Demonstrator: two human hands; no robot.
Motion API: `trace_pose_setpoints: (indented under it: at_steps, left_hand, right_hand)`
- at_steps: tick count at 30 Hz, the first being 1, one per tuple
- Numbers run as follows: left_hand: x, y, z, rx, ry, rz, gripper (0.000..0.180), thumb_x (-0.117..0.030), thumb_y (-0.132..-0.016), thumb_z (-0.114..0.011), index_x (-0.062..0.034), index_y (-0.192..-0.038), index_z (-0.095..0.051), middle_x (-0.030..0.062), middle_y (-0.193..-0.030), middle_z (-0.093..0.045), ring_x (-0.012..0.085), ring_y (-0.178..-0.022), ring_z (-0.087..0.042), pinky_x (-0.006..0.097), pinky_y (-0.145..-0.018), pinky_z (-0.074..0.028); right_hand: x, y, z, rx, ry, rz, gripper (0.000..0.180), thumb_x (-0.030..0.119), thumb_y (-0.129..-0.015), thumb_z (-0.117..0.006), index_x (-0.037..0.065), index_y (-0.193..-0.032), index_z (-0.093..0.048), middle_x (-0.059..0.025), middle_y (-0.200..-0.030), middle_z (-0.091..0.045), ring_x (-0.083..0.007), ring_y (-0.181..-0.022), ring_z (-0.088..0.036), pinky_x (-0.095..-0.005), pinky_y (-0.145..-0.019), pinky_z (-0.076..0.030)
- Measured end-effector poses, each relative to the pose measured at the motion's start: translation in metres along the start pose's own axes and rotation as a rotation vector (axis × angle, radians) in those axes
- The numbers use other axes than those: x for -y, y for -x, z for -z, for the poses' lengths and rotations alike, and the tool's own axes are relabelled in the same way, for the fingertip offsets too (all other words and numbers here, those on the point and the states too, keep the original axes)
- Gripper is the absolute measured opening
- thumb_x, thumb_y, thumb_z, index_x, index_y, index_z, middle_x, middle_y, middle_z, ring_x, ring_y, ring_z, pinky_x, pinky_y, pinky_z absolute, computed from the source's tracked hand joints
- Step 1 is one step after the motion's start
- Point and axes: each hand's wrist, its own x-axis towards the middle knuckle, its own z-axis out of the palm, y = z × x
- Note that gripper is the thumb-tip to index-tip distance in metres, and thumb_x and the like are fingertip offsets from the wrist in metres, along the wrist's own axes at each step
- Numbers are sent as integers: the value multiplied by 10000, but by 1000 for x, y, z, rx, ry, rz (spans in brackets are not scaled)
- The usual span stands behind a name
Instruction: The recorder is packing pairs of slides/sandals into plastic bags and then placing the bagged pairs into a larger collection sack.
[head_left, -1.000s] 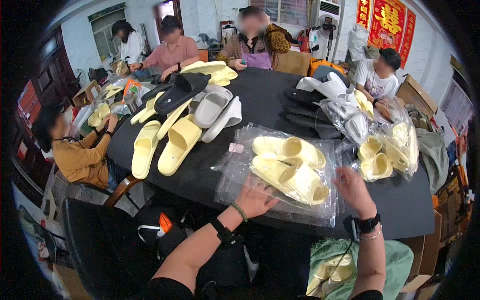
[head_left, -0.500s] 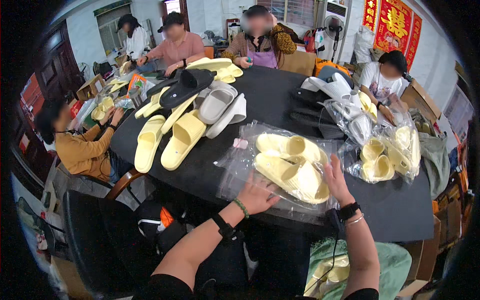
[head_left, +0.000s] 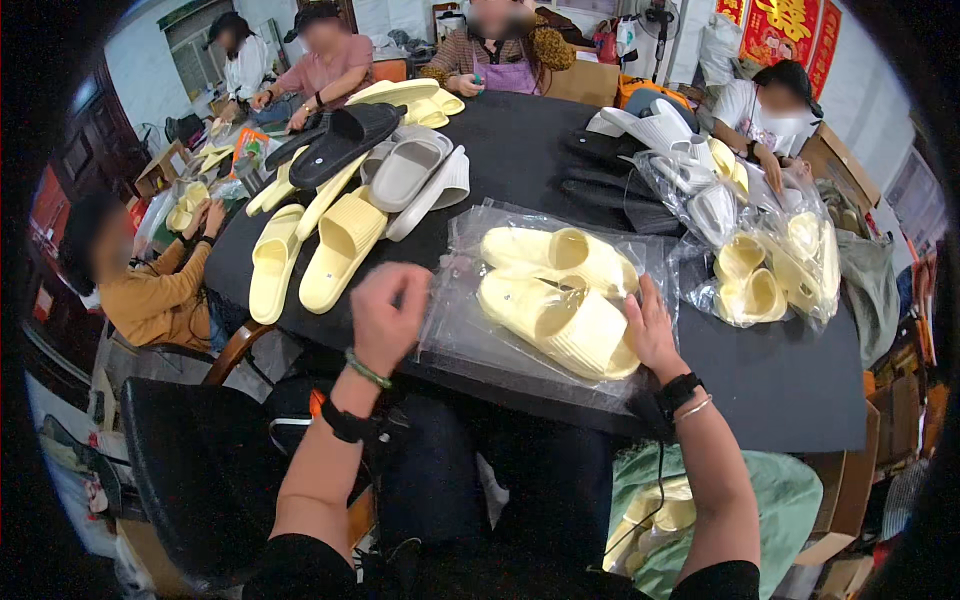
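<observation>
Off the bag (head_left: 462, 318), left hand (head_left: 388, 312) lifted, curled

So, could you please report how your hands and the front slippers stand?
Left hand curled near clear bag, hold unclear. Right hand open against bagged yellow slippers. More bagged slippers lie to the right.

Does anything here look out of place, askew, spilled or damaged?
Nothing looks spilled or visibly damaged. Only the loose pile at the left of the table stands out mildly: a black slipper lies aslant over yellow slippers, beside grey ones, mixing colours. The bagged yellow pair by the right hand looks orderly.
</observation>
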Motion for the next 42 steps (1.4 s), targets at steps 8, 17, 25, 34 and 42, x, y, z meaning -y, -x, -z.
trace_pose_setpoints:
  at_steps: [8,17,25,34,42]
  left_hand:
    - [57,-54,-8,396,570,964,713,-635,-915,-469,1,-1237,-473,98,-975,-654,179,-814,-614,302,-694,-486]
    - [76,-118,-61,683,696,1241,745,-621,-897,-512,49,-1219,-458,220,-970,-664,268,-773,-676,324,-599,-511]
    - [88,-126,-83,589,929,1197,297,-255,-964,-551,-21,-1147,-545,156,-1035,-668,296,-844,-695,298,-476,-513]
    - [88,-118,-68,517,1001,1004,417,-294,-1008,-478,-46,-1341,-441,200,-1149,-622,305,-949,-671,265,-620,-531]
    - [97,-94,-63,418,1042,1129,405,-248,-1016,-443,4,-1333,-420,216,-1137,-618,326,-927,-671,362,-723,-562]
  right_hand:
    - [-6,-16,6,-73,-264,-97,631,387,-968,-497,-62,-1385,-347,-300,-1347,-471,-415,-1203,-509,-439,-999,-409]
    - [-57,-90,8,-82,164,-154,561,364,-841,-645,-54,-1194,-520,-277,-1040,-658,-434,-1020,-623,-453,-868,-502]
    - [-49,-84,4,-135,-151,-175,448,191,-766,-743,12,-1141,-576,-170,-841,-684,-288,-755,-680,-369,-690,-532]
    - [-47,-63,10,-242,-143,-86,287,100,-805,-676,19,-1066,-586,-163,-826,-674,-311,-775,-670,-393,-704,-521]
    - [-17,-42,25,-281,-66,126,472,242,-923,-603,-30,-1271,-436,-293,-1312,-460,-422,-1206,-466,-454,-1003,-395]
